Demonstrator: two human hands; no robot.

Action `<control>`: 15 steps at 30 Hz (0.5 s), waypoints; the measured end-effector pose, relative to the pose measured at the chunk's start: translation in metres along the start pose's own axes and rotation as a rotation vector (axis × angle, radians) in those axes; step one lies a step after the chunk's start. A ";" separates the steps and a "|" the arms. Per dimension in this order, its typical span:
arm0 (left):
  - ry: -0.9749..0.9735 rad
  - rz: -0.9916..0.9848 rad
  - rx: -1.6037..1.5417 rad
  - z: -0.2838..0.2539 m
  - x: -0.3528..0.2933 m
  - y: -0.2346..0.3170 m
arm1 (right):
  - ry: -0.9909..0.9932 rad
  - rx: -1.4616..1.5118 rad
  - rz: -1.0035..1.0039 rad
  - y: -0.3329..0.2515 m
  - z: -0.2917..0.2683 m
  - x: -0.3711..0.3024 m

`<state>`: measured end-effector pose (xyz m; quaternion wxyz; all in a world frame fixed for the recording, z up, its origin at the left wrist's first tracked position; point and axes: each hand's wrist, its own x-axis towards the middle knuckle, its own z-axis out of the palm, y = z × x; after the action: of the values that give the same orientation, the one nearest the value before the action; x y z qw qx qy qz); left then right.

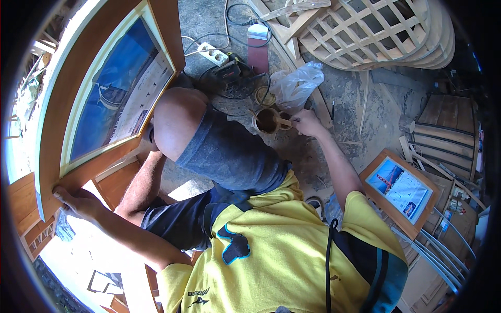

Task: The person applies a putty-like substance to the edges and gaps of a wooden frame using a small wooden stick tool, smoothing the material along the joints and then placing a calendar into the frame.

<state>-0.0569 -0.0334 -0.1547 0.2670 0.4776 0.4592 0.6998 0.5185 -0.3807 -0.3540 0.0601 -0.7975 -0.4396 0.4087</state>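
Observation:
My left hand grips the lower corner of a large brown wooden frame, which stands tilted at my left. A blue and white printed calendar page shows inside the frame, with pale tape-like strips along its edges. In front of my raised knee, my right hand is closed on a flat pale handle that looks like a paintbrush's. It reaches to the rim of a round pot of brown liquid. A thin stick leans in that pot. Whether bristles touch the liquid is hidden.
Beyond the pot lie an open round tin, a clear plastic bag, a dark power tool and a white socket strip with cords. A wooden lattice piece stands at far right. A smaller framed calendar is nearer.

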 end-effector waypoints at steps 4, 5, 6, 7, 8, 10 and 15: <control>0.007 0.031 -0.020 0.006 -0.001 0.006 | 0.261 -0.479 -0.053 -0.026 0.048 0.040; 0.008 0.011 -0.024 0.011 -0.002 0.002 | 0.278 -0.588 -0.011 -0.020 0.067 0.050; 0.005 0.009 -0.024 0.015 -0.003 0.000 | 0.290 -0.696 0.023 -0.017 0.077 0.057; 0.011 0.030 -0.027 0.015 -0.004 0.002 | 0.286 -0.695 0.010 -0.020 0.077 0.059; 0.016 0.048 -0.034 0.015 -0.004 0.004 | 0.225 -0.629 -0.046 -0.021 0.073 0.058; 0.018 0.051 -0.020 0.017 -0.005 0.005 | 0.163 -0.566 -0.098 -0.013 0.057 0.051; 0.024 0.061 -0.005 0.013 -0.005 0.017 | -0.141 0.345 0.224 -0.029 -0.027 0.000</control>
<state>-0.0415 -0.0396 -0.1404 0.2409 0.4824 0.4458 0.7145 0.5188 -0.3564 -0.3231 0.1189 -0.7888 -0.2750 0.5367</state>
